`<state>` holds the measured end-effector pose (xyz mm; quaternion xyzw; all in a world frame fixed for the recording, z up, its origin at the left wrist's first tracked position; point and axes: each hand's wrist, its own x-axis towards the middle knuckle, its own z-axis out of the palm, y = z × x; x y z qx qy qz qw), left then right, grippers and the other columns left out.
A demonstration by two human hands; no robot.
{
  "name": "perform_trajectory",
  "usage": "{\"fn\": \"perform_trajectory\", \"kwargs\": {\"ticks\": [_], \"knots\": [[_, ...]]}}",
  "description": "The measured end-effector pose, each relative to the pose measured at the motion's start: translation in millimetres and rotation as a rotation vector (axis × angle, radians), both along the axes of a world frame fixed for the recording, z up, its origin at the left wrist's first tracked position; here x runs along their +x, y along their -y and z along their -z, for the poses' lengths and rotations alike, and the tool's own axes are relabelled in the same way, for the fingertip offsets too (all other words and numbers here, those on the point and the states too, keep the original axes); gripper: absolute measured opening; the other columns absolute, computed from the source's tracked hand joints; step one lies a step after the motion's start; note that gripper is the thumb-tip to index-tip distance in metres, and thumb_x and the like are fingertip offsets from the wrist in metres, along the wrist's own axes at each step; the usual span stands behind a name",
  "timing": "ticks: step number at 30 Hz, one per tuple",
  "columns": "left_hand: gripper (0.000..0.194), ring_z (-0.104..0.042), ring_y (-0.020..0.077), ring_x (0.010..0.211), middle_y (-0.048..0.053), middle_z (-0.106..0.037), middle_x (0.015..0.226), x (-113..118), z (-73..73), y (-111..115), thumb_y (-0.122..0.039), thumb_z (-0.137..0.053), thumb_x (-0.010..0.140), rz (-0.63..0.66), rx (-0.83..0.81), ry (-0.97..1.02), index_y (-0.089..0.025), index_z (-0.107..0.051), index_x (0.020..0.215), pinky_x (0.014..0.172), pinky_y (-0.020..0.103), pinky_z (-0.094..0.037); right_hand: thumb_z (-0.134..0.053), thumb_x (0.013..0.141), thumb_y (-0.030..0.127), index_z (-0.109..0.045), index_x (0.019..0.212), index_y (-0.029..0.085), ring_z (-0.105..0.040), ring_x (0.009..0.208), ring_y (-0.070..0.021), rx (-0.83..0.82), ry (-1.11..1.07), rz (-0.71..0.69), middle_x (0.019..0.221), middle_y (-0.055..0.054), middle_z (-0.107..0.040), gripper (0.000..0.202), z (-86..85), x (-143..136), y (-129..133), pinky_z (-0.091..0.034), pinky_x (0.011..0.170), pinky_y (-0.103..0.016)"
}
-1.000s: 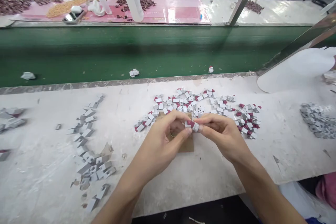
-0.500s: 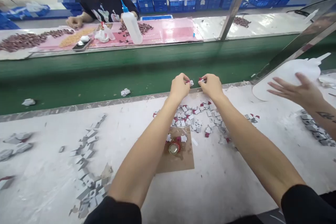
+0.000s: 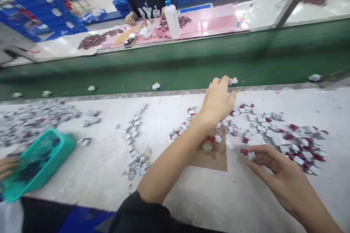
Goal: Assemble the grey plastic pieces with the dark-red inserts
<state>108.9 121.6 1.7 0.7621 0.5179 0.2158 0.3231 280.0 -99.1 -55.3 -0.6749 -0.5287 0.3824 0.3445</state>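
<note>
My left hand reaches over the near edge of the green belt, thumb apart from its fingers. Just past the index fingertip is a small white-and-red piece on the belt. Lower right, my right hand pinches a small grey-and-red piece between thumb and forefinger above the white table. Between my arms lies a brown cardboard square with a round bottle cap on it, holding something glossy. Loose grey-and-red pieces are scattered behind and right of the cardboard.
Several white pieces sit apart along the belt. A row of grey pieces lies to the left. Another person's hand touches a teal basket at far left. Across the belt, a person sits behind a white bottle.
My hands were together at the belt edge, each with a piece. My right hand has drawn back to the table; my left thumb has parted from its fingers. The view has swung left.
</note>
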Motion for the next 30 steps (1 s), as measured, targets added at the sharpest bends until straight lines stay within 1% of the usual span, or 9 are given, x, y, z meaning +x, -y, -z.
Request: {"fn": "perform_trajectory", "kwargs": {"ticks": [2,5,7,10,14,20,24,27,30], "knots": [[0.022,-0.068,0.0271,0.135,0.012,-0.072,0.141,-38,-3.8,56,-0.02,-0.062,0.114,0.017,0.108,0.081,-0.021,-0.069,0.135,0.118,0.043,-0.054,-0.079,0.104,0.063,-0.087,0.124,0.03,-0.089,0.095,-0.0302,-0.034,0.016,-0.066,0.125,-0.01,-0.09,0.039,10.3,8,15,-0.076,0.081,-0.039],[0.018,-0.069,0.0275,0.12,0.009,-0.073,0.121,-101,4.7,133,-0.021,-0.061,0.114,-0.194,0.172,-0.042,-0.023,-0.073,0.128,0.105,0.044,-0.058,-0.074,0.108,0.061,-0.088,0.125,0.031,-0.09,0.099,-0.032,-0.006,0.122,-0.135,0.126,-0.01,-0.09,0.037,18.6,13,27,-0.076,0.081,-0.04],[0.022,-0.067,0.031,0.113,0.01,-0.071,0.115,-142,17.3,168,-0.02,-0.061,0.111,-0.408,0.193,-0.233,-0.022,-0.077,0.126,0.105,0.051,-0.057,-0.068,0.112,0.059,-0.088,0.121,0.032,-0.089,0.102,-0.0323,0.038,0.201,-0.122,0.127,-0.009,-0.089,0.035,18.4,8,31,-0.075,0.085,-0.042],[0.028,-0.062,0.0384,0.114,0.017,-0.069,0.123,-188,35.2,196,-0.024,-0.064,0.106,-0.642,0.181,-0.54,-0.019,-0.082,0.127,0.106,0.061,-0.054,-0.064,0.115,0.053,-0.085,0.119,0.032,-0.087,0.098,-0.0294,0.086,0.246,-0.093,0.123,-0.007,-0.087,0.03,12.8,-3,30,-0.072,0.086,-0.042],[0.035,-0.06,0.0433,0.115,0.022,-0.069,0.134,-216,44.2,208,-0.029,-0.061,0.107,-0.755,0.125,-0.751,-0.019,-0.083,0.133,0.1,0.062,-0.054,-0.072,0.112,0.044,-0.084,0.124,0.034,-0.084,0.09,-0.0247,0.165,0.217,-0.051,0.116,-0.003,-0.086,0.02,-1.4,-16,20,-0.068,0.079,-0.036],[0.028,-0.062,0.0449,0.111,0.018,-0.076,0.12,-229,43.6,207,-0.031,-0.057,0.11,-0.651,0.154,-0.694,-0.023,-0.084,0.112,0.095,0.063,-0.054,-0.073,0.112,0.024,-0.088,0.125,0.033,-0.084,0.099,-0.0245,0.349,0.12,-0.078,0.113,-0.004,-0.086,0.021,-27.6,-52,-4,-0.067,0.085,-0.036],[0.027,-0.07,0.0419,0.11,0.016,-0.072,0.113,-222,38.6,200,-0.034,-0.058,0.111,-0.591,0.172,-0.48,-0.022,-0.081,0.115,0.097,0.062,-0.058,-0.071,0.112,0.014,-0.087,0.13,0.03,-0.085,0.097,-0.0223,0.411,0.058,-0.146,0.111,-0.005,-0.087,0.029,-27.9,-75,-17,-0.07,0.083,-0.035],[0.027,-0.075,0.0312,0.097,0.011,-0.069,0.11,-204,36.0,196,-0.04,-0.061,0.109,-0.495,0.076,-0.226,-0.023,-0.08,0.116,0.09,0.05,-0.065,-0.069,0.112,0.011,-0.087,0.131,0.027,-0.085,0.098,-0.0224,0.44,0.068,-0.171,0.111,-0.006,-0.086,0.031,-21.9,-83,-23,-0.072,0.084,-0.036],[0.026,-0.077,0.0267,0.093,0.008,-0.07,0.108,-186,37.1,195,-0.041,-0.062,0.109,-0.423,-0.049,-0.099,-0.024,-0.081,0.114,0.087,0.045,-0.067,-0.068,0.111,0.009,-0.088,0.128,0.025,-0.085,0.097,-0.0221,0.441,0.085,-0.195,0.11,-0.006,-0.086,0.03,-17.6,-85,-25,-0.073,0.082,-0.035]]}}
